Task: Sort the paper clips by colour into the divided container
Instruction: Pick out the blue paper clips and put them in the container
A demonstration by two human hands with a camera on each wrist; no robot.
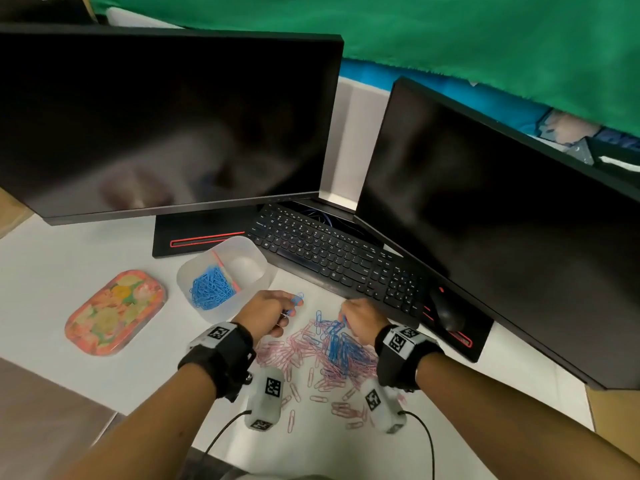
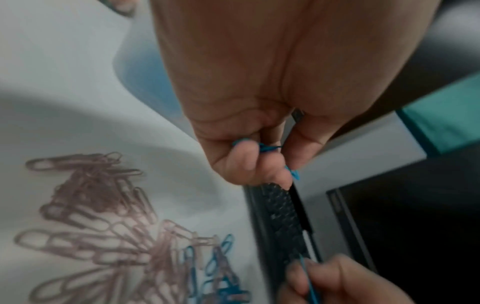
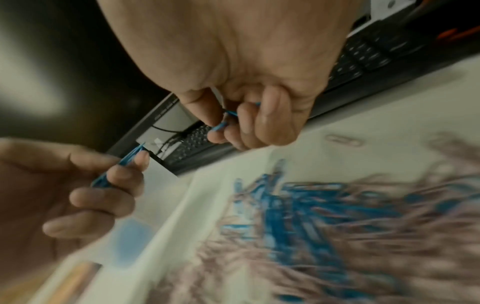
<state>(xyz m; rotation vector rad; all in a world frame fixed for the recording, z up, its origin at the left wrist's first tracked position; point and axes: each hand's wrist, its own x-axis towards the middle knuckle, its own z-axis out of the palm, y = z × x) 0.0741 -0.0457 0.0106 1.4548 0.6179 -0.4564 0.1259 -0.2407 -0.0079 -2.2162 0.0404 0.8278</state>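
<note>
A translucent divided container (image 1: pixel 257 258) stands left of centre, its left compartment heaped with blue paper clips (image 1: pixel 209 288), its right compartment bare. A mixed pile of pink clips (image 1: pixel 298 351) and blue clips (image 1: pixel 341 344) lies on the white desk between my wrists. My left hand (image 1: pixel 273 311) hovers just right of the container and pinches blue paper clips (image 2: pixel 270 148) in curled fingers. My right hand (image 1: pixel 360 318) is over the far edge of the pile, pinching a blue clip (image 3: pixel 221 125) between thumb and fingertips.
A floral lid (image 1: pixel 116 311) lies left of the container. A black keyboard (image 1: pixel 332 254) and a mouse (image 1: pixel 446 311) sit just beyond the hands, under two dark monitors (image 1: pixel 162 123). The desk's front edge lies near my forearms.
</note>
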